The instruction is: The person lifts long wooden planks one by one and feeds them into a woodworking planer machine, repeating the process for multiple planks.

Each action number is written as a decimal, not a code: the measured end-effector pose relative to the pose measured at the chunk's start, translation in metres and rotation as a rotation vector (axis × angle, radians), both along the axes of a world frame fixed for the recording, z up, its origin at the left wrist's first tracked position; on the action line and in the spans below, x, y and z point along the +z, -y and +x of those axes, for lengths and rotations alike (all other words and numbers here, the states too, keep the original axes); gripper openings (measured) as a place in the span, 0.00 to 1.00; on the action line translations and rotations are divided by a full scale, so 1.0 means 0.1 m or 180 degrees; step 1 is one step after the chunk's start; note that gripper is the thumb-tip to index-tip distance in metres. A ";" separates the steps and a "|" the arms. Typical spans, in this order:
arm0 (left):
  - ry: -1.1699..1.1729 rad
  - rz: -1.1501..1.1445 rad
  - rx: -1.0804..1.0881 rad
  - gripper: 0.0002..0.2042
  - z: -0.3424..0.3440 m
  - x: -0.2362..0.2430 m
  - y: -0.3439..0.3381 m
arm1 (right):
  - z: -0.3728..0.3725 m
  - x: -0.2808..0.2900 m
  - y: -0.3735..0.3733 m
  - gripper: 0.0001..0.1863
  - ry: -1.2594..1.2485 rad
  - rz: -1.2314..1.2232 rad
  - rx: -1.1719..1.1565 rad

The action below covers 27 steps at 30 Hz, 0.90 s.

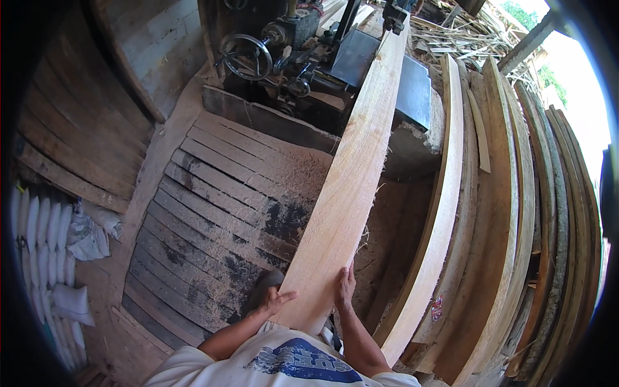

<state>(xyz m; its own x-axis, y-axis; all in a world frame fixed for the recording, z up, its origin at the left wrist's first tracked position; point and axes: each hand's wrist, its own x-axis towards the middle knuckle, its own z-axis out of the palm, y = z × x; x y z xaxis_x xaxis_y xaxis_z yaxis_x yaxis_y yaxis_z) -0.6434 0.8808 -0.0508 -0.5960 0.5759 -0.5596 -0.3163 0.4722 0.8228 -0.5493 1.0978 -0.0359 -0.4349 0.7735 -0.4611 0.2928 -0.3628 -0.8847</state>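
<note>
A long, pale sawn plank (351, 174) runs from my waist away to the sawing machine, lying across its metal table (414, 97). At the plank's near end, my left hand (277, 300) grips the left edge, its thumb resting on the top face. My right hand (345, 287) is closed on the right edge, a little farther along; its underside fingers are hidden. Ragged wood fibres hang from the right edge. Far off, the plank passes beneath a dark guide (394, 18) on the machine.
A handwheel (246, 57) stands on the machine, left of the plank. Sawdust covers the slatted wooden floor (193, 238). Several long boards (445, 213) lie along the right. Filled white sacks (48, 238) are stacked at left. Offcuts (445, 39) are heaped at the far right.
</note>
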 end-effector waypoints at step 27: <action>-0.0341 0.0130 0.0018 0.27 -2.48 -0.24 -3.24 | -2.52 -0.06 -3.35 0.30 -0.0189 0.0311 0.0363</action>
